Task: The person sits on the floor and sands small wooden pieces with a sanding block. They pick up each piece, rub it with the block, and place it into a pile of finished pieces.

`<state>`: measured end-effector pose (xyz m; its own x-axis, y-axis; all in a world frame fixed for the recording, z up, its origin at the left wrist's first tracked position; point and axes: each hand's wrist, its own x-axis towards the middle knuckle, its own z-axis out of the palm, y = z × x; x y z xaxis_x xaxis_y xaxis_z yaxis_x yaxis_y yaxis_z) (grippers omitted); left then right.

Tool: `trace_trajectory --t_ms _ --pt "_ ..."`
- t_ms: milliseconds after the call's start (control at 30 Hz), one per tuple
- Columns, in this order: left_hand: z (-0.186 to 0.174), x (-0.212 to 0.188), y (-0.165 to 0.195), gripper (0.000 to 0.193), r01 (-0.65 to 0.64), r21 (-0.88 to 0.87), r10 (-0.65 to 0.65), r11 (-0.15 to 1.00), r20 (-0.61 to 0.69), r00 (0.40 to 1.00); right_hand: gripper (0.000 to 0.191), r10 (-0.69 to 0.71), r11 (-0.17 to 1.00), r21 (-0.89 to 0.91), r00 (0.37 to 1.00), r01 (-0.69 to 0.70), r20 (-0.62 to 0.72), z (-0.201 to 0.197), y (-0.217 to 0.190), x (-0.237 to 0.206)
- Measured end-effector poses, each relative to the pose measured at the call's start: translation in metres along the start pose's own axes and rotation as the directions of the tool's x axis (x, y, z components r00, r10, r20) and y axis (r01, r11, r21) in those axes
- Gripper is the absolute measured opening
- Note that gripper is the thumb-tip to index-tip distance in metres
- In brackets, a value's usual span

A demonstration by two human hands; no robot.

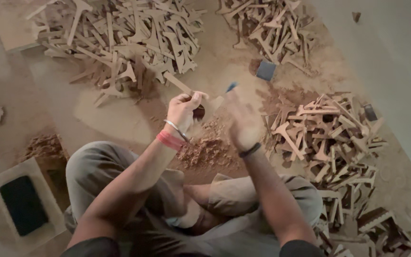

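While the left hand (182,110) grips a wooden piece (178,84) pointing up-left, the blurred right hand's (243,124) grip is unclear.

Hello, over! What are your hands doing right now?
Left hand shut on wooden piece. Right hand blurred, blue-tipped tool at its top, grip unclear. Sawdust heap below, wooden cutout piles all round.

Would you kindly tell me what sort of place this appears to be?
Probably a floor-level woodworking workshop: heaps of cut wooden pieces, sawdust on the ground, and the left hand gripping a wooden piece.
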<state>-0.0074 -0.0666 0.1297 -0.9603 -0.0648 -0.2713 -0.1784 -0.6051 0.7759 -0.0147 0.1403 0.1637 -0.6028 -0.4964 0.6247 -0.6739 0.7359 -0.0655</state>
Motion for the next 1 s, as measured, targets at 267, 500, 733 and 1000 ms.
trace_trajectory --t_ms 267,500,733,1000 --pt "0.011 0.008 -0.017 0.013 -0.049 0.135 0.055 0.99 -0.046 0.997 0.055 0.445 -0.011 0.727 0.648 -0.686 0.619 -0.009 -0.016 0.002" --pt "0.008 -0.003 -0.011 0.018 0.159 -0.207 -0.175 0.965 -0.06 0.983 0.062 0.109 0.895 0.402 0.968 -0.195 0.227 -0.009 -0.054 -0.018" --pt "0.002 0.0 -0.011 0.013 -0.174 -0.034 0.174 0.984 0.004 0.985 0.068 0.144 0.976 0.149 0.983 -0.16 0.115 -0.01 -0.001 0.003" --pt "0.015 -0.006 -0.01 0.013 -0.14 -0.051 0.137 0.989 -0.046 0.989 0.076 -0.019 0.973 0.231 0.986 -0.021 0.168 -0.009 -0.039 -0.015"
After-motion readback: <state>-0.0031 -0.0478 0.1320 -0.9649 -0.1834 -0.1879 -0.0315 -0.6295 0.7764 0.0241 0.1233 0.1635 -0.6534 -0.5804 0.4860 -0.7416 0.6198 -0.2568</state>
